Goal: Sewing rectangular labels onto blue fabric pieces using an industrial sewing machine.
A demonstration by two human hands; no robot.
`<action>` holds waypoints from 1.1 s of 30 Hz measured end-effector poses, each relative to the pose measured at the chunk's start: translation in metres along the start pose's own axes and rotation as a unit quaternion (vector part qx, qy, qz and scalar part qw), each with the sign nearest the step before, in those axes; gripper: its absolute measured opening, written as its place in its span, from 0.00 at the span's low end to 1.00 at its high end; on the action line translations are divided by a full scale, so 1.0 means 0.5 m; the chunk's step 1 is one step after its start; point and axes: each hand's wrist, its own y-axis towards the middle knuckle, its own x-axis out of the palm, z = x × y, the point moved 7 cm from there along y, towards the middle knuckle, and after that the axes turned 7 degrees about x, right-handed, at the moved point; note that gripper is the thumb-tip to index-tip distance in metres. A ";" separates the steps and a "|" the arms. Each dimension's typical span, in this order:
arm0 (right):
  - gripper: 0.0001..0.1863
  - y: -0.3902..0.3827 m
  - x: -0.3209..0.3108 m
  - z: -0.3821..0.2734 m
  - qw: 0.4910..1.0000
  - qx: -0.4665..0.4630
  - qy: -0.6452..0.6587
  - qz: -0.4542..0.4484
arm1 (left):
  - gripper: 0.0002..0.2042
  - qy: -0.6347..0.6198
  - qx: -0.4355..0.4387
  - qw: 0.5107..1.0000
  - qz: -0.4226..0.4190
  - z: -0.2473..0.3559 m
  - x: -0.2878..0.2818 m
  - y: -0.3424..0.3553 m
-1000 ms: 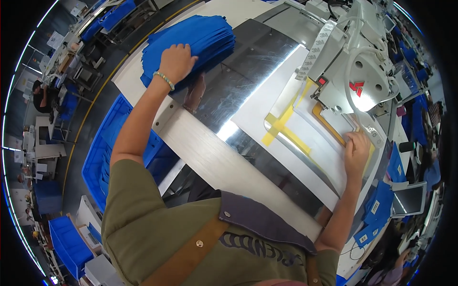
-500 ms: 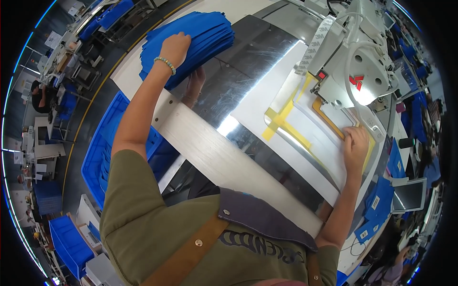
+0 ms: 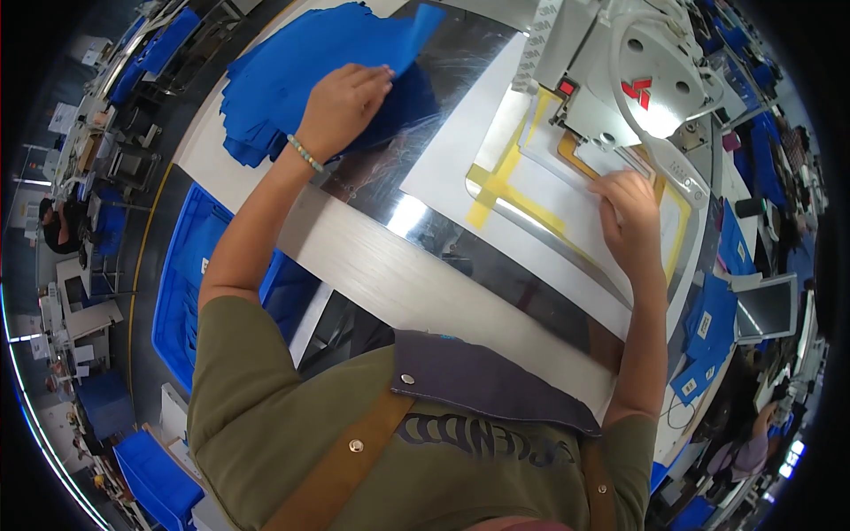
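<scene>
Blue fabric (image 3: 301,75) on pale workshop table (image 3: 372,257)

Left hand (image 3: 347,108) upper left of frame, back showing, fingers bent. Right hand (image 3: 632,217) right of centre, fingers loosely curved. Forearms (image 3: 259,228) bare, angled up-frame.

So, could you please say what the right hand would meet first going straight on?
The right hand would probably meet the amber frame by the machine head; depth is unclear.
</scene>
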 end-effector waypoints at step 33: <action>0.06 -0.053 0.076 0.020 0.964 -0.088 -0.239 0.074 | 0.20 -0.029 0.215 0.970 -0.110 0.153 0.147 0.042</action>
